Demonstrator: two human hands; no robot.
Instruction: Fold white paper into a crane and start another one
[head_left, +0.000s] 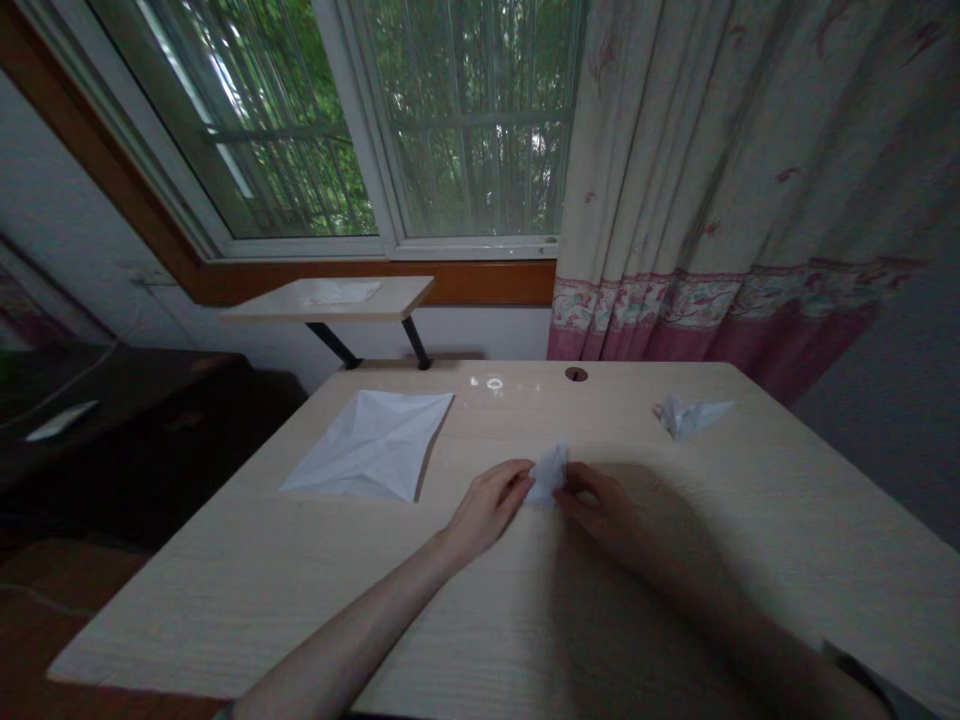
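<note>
Between my two hands is a small folded piece of white paper [549,474], its point turned up and away from me. My left hand [491,507] pinches its left edge, thumb in front and fingers behind. On the opposite edge, my right hand [602,510] grips the paper between thumb and fingers. To the left lies a creased white sheet [375,440], opened out on the table. A folded white paper figure with pointed ends [688,415] rests at the right.
The pale wooden table [480,640] has a round cable hole [576,374] near its far edge. A raised shelf [300,303] at the back left carries white paper [346,292]. Behind stand a window [465,130] and a long curtain [712,200]. A dark surface [150,400] is at left.
</note>
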